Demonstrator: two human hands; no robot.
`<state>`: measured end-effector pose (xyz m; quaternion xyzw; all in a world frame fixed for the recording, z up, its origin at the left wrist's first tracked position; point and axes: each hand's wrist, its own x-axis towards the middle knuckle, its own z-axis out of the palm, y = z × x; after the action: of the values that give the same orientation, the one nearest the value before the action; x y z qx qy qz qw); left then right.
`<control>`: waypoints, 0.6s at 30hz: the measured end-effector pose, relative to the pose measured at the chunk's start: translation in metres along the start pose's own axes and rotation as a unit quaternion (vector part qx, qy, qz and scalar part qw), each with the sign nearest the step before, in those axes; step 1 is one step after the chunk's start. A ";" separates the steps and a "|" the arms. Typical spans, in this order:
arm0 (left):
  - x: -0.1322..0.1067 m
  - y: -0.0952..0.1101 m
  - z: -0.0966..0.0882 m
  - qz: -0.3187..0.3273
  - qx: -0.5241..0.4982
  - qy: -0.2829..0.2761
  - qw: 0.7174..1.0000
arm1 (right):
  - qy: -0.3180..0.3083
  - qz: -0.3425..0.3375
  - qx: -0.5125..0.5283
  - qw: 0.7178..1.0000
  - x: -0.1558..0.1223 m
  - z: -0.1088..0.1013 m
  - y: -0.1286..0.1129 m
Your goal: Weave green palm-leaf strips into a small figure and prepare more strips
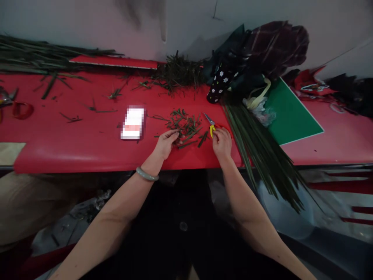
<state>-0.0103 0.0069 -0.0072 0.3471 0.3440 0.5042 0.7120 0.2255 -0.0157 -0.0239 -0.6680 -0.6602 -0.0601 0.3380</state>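
Observation:
My left hand is at the near side of a loose heap of cut green leaf pieces on the red table cover. Its thumb and fingers are pinched together, and what lies between them is too small to make out. To the right, my right hand is closed on the handles of a pair of scissors with yellow and red grips. The scissors' blades point away and to the left, beside the heap. Short cut strips lie between the two hands.
A lit phone lies left of the heap. Long green leaves overhang the table edge at right, near a flowered black bottle and a green board. Red-handled scissors lie far left. Leaf scraps pile against the wall.

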 end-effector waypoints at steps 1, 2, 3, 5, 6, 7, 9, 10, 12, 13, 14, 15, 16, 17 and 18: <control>0.000 0.000 0.000 0.002 -0.001 0.001 1.000 | 0.013 -0.008 0.005 1.000 0.000 0.000 0.000; 0.000 0.000 0.000 0.002 0.000 0.002 1.000 | 0.024 -0.016 0.010 1.000 -0.001 -0.001 0.000; 0.001 0.000 0.000 0.003 0.003 0.004 1.000 | 0.035 -0.023 0.014 0.999 -0.001 -0.001 0.000; 0.001 -0.001 0.000 0.002 0.013 0.005 1.000 | 0.049 -0.034 0.023 0.998 -0.002 -0.003 -0.002; 0.002 -0.002 -0.001 0.003 0.021 0.004 1.000 | 0.053 -0.038 0.029 0.997 -0.002 -0.004 -0.003; 0.003 -0.004 -0.001 0.008 0.031 0.005 0.999 | 0.052 -0.041 0.035 0.997 -0.003 -0.005 -0.004; 0.003 -0.007 -0.001 0.022 0.052 0.008 0.998 | 0.049 -0.045 0.054 0.996 -0.004 -0.007 -0.008; 0.003 -0.008 -0.001 0.030 0.064 0.012 0.997 | 0.047 -0.043 0.068 0.996 -0.004 -0.008 -0.012; 0.002 -0.009 0.001 0.047 0.095 0.021 0.994 | 0.039 -0.037 0.101 0.993 -0.006 -0.009 -0.023; 0.001 -0.008 0.002 0.053 0.113 0.024 0.992 | 0.027 -0.036 0.122 0.992 -0.007 -0.008 -0.030; 0.000 -0.008 0.004 0.059 0.130 0.025 0.990 | 0.003 -0.044 0.141 0.989 -0.008 -0.008 -0.039; -0.002 -0.007 0.006 0.060 0.143 0.022 0.988 | -0.028 -0.057 0.160 0.985 -0.008 -0.007 -0.048; -0.004 -0.006 0.008 0.058 0.154 0.015 0.986 | -0.053 -0.062 0.173 0.982 -0.008 -0.005 -0.058; -0.006 -0.006 0.009 0.053 0.160 0.007 0.986 | -0.074 -0.060 0.177 0.980 -0.007 -0.003 -0.066; -0.007 -0.005 0.010 0.048 0.163 0.001 0.985 | -0.089 -0.056 0.179 0.978 -0.006 -0.002 -0.074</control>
<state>-0.0009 -0.0028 -0.0051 0.4747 0.4051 0.4752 0.6202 0.1573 -0.0293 0.0014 -0.5614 -0.7240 0.0999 0.3880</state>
